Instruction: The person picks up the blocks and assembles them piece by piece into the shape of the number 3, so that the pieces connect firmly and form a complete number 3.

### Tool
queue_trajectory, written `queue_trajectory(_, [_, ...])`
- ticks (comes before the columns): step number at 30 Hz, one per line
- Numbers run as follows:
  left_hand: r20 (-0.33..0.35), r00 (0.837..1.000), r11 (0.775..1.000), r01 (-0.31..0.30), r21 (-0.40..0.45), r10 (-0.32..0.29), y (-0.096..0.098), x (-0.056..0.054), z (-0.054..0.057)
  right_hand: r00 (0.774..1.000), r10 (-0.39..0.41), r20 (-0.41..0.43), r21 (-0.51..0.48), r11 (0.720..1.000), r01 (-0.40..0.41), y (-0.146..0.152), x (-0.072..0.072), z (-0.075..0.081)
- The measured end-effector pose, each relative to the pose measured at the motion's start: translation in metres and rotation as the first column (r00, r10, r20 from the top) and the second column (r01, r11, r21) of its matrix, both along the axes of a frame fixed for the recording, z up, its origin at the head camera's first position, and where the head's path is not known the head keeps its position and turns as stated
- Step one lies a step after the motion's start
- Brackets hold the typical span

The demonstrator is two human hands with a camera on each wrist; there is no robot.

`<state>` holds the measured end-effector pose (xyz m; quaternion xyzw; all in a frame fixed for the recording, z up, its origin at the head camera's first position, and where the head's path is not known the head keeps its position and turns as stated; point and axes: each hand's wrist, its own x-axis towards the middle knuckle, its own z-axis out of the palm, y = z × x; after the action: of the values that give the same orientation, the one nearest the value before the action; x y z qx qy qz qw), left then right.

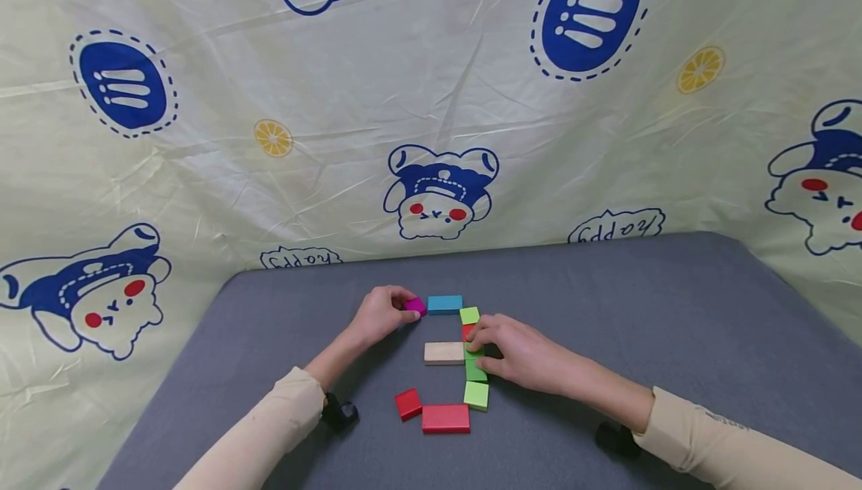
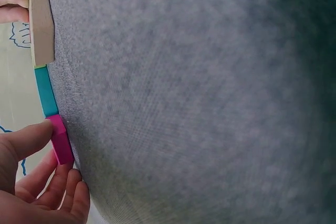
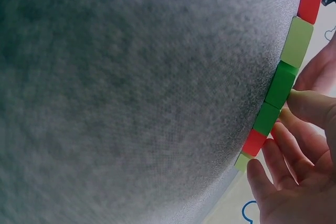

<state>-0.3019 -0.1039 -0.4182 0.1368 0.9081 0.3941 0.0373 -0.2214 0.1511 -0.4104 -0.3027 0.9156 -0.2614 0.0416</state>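
My left hand (image 1: pixel 382 316) pinches a magenta block (image 1: pixel 415 307) between thumb and fingers, beside the left end of a blue block (image 1: pixel 445 305). In the left wrist view, that magenta block (image 2: pixel 61 139) meets the blue one end to end. Over a column of blocks lies my right hand (image 1: pixel 525 351), its fingers loosely bent. The right wrist view has its thumb touching a green block (image 3: pixel 281 85), while other fingertips reach along a second green block, a small red block (image 3: pixel 254 142) and a light green block (image 3: pixel 243 162). Those fingers partly cover the column in the head view.
A plain wooden block (image 1: pixel 444 354) extends left from the column's middle. Another light green block (image 1: pixel 476 396) sits at its near end, by a long red block (image 1: pixel 446 419). A smaller red block (image 1: pixel 408 405) lies tilted at left. Grey cloth (image 1: pixel 606 303) covers the table.
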Motion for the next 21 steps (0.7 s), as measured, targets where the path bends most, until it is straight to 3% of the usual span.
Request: queue_trajectory(21, [-0.002,1.0,1.0,0.003,-0.018,-0.003,0.0003,-0.0012,-0.0026,1.0,0.003,-0.004,-0.002,1.0,-0.003,0.0005,-0.0009,-0.0006])
